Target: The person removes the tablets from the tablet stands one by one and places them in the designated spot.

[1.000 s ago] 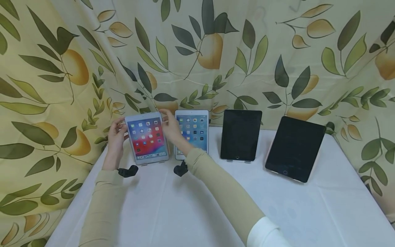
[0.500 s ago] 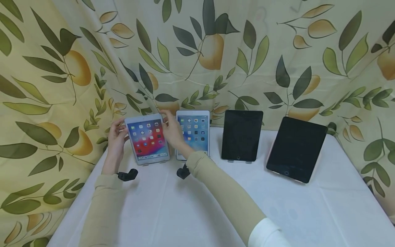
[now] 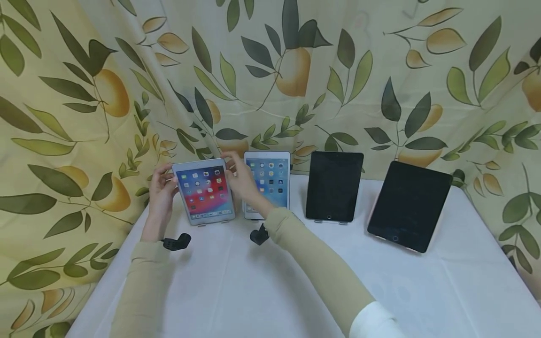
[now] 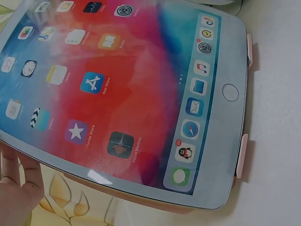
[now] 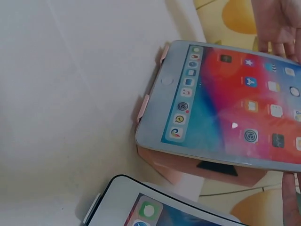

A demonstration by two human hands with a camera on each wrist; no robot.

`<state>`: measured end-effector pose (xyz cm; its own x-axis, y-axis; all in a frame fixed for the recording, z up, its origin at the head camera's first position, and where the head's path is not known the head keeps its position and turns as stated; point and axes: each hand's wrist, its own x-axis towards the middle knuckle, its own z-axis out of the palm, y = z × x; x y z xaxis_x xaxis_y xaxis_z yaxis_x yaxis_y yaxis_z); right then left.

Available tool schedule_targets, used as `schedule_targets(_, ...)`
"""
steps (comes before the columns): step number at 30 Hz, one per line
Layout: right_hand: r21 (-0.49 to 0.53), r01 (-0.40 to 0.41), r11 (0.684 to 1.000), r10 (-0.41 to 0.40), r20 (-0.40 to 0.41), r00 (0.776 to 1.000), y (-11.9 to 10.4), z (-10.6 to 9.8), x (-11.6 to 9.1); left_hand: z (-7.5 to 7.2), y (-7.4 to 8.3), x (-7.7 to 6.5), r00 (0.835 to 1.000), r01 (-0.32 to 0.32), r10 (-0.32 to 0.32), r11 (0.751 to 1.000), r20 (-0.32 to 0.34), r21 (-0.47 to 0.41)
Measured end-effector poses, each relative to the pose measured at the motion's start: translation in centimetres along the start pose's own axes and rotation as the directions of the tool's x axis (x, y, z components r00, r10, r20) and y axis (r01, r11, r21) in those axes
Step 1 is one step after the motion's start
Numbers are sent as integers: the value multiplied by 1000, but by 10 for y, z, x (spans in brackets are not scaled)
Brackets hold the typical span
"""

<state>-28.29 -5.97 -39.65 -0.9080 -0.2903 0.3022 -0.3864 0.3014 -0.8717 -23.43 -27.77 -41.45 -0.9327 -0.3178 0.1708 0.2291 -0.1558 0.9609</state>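
A white tablet (image 3: pixel 205 190) with a lit red and blue home screen leans on a pink stand (image 5: pixel 244 176) at the left of the table. My left hand (image 3: pixel 162 192) holds its upper left edge; in the left wrist view that hand's fingers (image 4: pixel 30 176) reach behind the edge. At the upper right corner my right hand (image 3: pixel 243 180) grips the tablet, fingertips over the top and back. Part of its finger (image 5: pixel 290 197) shows in the right wrist view. The tablet's back is hidden. Its lower edge sits on the stand's two pink lips (image 4: pixel 242 156).
Close to the right stands a second white tablet (image 3: pixel 270 176), lit, partly behind my right hand. Further right are two dark-screened tablets, one upright (image 3: pixel 335 185) and one turned aslant (image 3: pixel 409 206), on stands. A leaf-patterned curtain (image 3: pixel 253 70) hangs behind the white-covered table (image 3: pixel 236 291).
The top of the held tablet has tipped a little backward and down, both hands moving with it. The head view has shifted slightly. The other tablets stay in place.
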Motion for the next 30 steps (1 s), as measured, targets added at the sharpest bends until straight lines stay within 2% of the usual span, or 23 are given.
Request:
schedule_targets(5, 3, 23, 1000, -23, -4, 1000, -4, -2, -3, 1, 5, -4, 1000, -5, 5, 999, -8, -33)
schedule_targets(20, 60, 103, 993, -98, -78, 992, -16, -12, -19, 10, 27, -22, 999, -38, 38, 998, -4, -43)
schedule_targets(30, 134, 129, 983, -115, -107, 988, -16, -14, -37, 12, 37, -45, 1000, -11, 11, 1000, 4, 25)
